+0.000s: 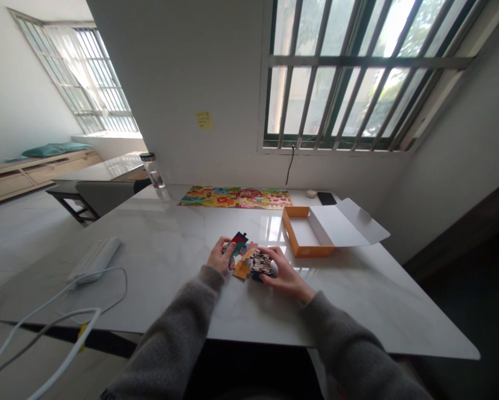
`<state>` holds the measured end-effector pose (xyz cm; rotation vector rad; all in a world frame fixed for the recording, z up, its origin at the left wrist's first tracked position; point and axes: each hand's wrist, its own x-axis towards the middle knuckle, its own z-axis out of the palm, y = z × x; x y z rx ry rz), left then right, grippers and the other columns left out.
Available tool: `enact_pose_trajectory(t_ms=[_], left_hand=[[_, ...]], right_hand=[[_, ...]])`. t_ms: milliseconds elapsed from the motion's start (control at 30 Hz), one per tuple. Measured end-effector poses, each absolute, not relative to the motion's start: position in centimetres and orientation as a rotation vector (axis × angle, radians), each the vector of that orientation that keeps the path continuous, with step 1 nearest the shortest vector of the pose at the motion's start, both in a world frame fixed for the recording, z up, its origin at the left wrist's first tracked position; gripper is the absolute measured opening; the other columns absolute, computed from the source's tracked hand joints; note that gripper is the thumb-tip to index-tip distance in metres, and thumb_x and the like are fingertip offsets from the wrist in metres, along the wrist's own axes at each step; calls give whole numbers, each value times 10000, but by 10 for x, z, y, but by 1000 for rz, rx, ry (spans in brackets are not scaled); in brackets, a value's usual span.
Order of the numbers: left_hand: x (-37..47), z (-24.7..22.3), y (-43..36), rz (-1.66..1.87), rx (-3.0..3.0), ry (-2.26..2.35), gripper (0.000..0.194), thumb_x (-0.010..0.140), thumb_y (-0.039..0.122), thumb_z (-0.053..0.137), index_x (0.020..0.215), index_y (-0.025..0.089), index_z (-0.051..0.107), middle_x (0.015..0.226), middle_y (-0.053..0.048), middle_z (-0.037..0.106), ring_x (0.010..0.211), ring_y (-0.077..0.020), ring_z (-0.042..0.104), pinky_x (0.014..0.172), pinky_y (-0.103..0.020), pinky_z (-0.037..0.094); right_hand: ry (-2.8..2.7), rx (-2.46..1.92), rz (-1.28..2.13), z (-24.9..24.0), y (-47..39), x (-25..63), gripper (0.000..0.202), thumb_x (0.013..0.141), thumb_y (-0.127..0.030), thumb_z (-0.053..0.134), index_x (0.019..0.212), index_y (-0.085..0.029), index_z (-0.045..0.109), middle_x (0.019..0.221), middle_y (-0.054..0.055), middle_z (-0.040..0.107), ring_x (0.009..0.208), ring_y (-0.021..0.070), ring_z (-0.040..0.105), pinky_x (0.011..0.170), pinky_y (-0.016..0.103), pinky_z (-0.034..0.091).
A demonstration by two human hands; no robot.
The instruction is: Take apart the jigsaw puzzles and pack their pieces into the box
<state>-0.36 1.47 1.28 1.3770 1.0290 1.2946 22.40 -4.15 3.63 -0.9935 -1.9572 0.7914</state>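
Between thumb and fingers, my left hand [220, 255] grips a dark, red and teal jigsaw puzzle piece [239, 241]. My right hand [286, 275] is closed around a stack of jigsaw puzzle pieces [261, 263], whose layered edges face me. An orange puzzle piece [243, 269] lies between the two hands, with other colourful pieces partly hidden behind it. Both hands are close together over the middle of the white marbled table [183, 244].
Behind my hands lies a long colourful picture sheet [233, 198]. An orange box [312, 251] with its white lid flap raised stands to the right. A white power strip [94, 258] with cables is at left; a clear bottle [153, 172] and black phone [327, 198] stand farther back.
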Motion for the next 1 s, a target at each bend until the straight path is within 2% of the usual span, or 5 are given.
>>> enact_pose_trajectory(t_ms=[167,267,500,767,1000], left_hand=[[-4,15,7,1301,1550,1318,272,834,485,613,919,229,571,598,44,631,337,-80,464,349,-194,321],[-3,20,4,1258,1480,1196,326,792,522,658,866,216,572,492,71,537,314,-83,425,332,-193,295],[-3,27,-1,1062,1298,892,455,707,558,762,840,204,508,544,77,560,283,-24,307,286,-156,205],[-3,24,1,1183,1358,1017,452,688,547,779,796,182,535,688,20,652,382,-50,454,329,-155,297],[-1,25,-7,892,1445,786,449,729,539,754,789,188,482,660,-28,692,345,-100,521,332,-202,392]], right_hand=[[-1905,-1023,769,39,-42,231,689,757,-169,657,1405,-255,440,1233,72,465,1197,241,498,1100,435,392],[-1886,-1059,763,37,-41,232,689,768,-204,668,1411,-257,428,1241,74,469,1193,243,501,1095,439,394],[-1844,-1118,692,32,-37,237,691,774,-236,689,1411,-248,422,1255,81,462,1226,255,485,1133,453,358],[-1946,-1080,771,33,-48,248,739,774,-185,679,1450,-254,387,1245,72,430,1210,233,502,1107,407,400],[-2068,-1050,872,32,-46,257,794,774,-166,686,1482,-268,341,1253,72,410,1191,225,516,1097,383,413]])
